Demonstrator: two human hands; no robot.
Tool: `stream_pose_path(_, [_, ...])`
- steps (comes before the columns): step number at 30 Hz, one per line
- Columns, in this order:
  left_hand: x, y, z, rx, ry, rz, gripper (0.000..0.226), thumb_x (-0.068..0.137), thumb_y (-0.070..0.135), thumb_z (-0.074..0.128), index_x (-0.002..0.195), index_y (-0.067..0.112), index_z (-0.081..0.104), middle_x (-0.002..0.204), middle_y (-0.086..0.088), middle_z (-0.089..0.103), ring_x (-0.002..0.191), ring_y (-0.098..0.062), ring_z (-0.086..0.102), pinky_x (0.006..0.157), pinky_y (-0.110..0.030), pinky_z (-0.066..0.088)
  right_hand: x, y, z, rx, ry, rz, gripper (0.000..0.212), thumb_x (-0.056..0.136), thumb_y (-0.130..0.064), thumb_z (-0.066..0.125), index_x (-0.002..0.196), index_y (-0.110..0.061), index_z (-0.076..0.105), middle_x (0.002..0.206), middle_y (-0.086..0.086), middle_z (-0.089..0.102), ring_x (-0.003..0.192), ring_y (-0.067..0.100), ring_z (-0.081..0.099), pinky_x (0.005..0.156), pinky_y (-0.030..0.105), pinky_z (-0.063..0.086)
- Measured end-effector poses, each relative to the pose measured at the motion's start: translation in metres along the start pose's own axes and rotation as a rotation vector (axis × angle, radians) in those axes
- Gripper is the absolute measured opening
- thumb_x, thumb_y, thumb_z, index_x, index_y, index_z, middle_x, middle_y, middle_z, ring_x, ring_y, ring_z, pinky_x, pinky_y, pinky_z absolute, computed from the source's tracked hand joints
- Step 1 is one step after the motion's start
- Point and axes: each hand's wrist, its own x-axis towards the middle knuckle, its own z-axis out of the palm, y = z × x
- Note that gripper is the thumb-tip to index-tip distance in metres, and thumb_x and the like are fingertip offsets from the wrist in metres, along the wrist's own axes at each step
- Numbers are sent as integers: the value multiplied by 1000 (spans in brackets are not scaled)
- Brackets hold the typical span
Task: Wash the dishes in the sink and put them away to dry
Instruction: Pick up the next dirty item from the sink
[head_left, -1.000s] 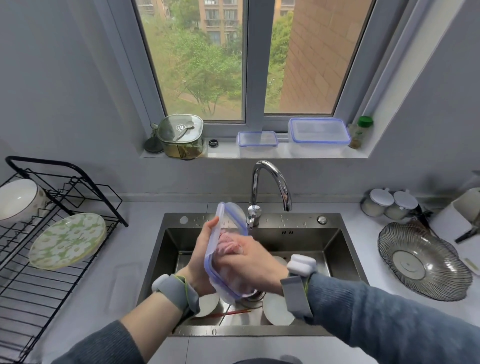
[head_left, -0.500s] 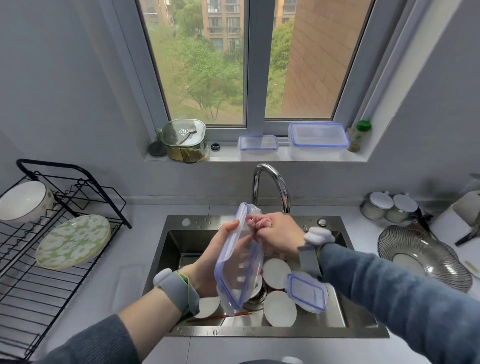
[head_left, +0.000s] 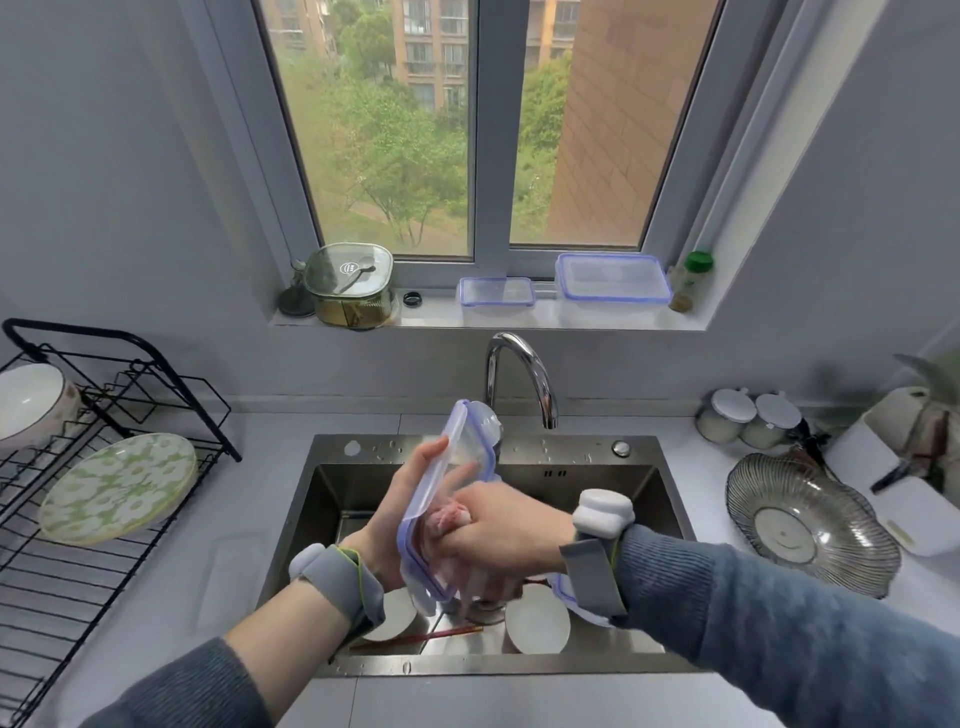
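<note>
The faucet (head_left: 522, 376) is arching just behind the container (head_left: 447, 499) I'm holding over the sink (head_left: 670, 499), crowding my way back. Plates (head_left: 537, 621) and chopsticks (head_left: 415, 636) are covering the basin floor below, while bare counter (head_left: 218, 545) is lying open toward the rack (head_left: 130, 415) on my left.

Drying rack (head_left: 88, 519) left of sink (head_left: 670, 499); glass dish (head_left: 810, 525) right.

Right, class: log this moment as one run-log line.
step: scrubbing | left hand: holds clear container over sink | right hand: rubs pink cloth inside | rack: plate, bowl
</note>
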Motion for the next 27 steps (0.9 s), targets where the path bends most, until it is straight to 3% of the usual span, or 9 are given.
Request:
stream_pose_path(4, [-5,-2,12,-34,-32,35,69,86,60,60,126,4,67,115,-22,60,96,-35,62,85,-46,50,16,7,-18,-53,273,10,17,86,-18,52,73,-28,59,86,3,72,83,28,64,79,40,54])
stream_pose_path(9, [-4,-12,21,12,-76,63,84,86,60,64,149,7,48,137,-23,44,120,-38,42,100,-47,38,34,23,-29,-17,515,124,14,77,-34,44,84,-23,50,99,14,71,97,42,62,78,41,49])
stream_pose_path(10, [-4,-13,23,19,-54,70,79,88,60,61,145,7,53,132,-24,49,117,-38,47,98,-46,40,35,24,-25,-49,503,135,8,83,-28,50,89,-23,48,103,15,70,99,43,62,76,40,47])
stream_pose_path(13, [-3,-8,19,9,24,98,68,89,61,55,133,9,61,112,-19,60,98,-31,60,86,-43,48,34,30,-11,-114,382,144,29,89,-17,51,118,-23,54,110,16,70,100,42,64,80,38,51])
stream_pose_path(16, [1,4,17,24,78,120,74,75,62,76,126,17,47,96,-12,47,81,-25,50,76,-36,47,22,18,2,-130,173,152,16,90,-17,49,105,-21,55,105,9,69,94,34,65,88,35,56])
stream_pose_path(18, [4,8,10,66,112,158,89,61,60,86,126,11,52,107,-18,54,87,-29,56,86,-39,52,10,4,10,-124,74,165,17,90,-16,53,104,-18,63,109,8,70,99,31,67,93,34,56])
stream_pose_path(21, [3,16,5,94,117,173,100,56,62,86,140,16,56,135,-21,61,115,-38,56,117,-52,35,-6,-6,8,-13,49,103,18,82,-20,56,98,-19,65,104,9,73,98,33,69,89,43,60])
stream_pose_path(25, [-3,19,19,31,139,127,72,78,58,68,132,10,58,135,-25,61,117,-39,58,109,-49,43,-7,-12,-11,146,93,-15,11,84,-18,60,88,-9,66,91,14,72,88,32,70,83,45,59])
stream_pose_path(27, [-8,19,29,-38,79,133,65,78,55,73,118,6,63,115,-24,64,103,-35,62,94,-44,52,1,-11,-15,224,181,-31,13,86,-19,60,92,-13,69,91,9,74,89,26,72,86,46,59])
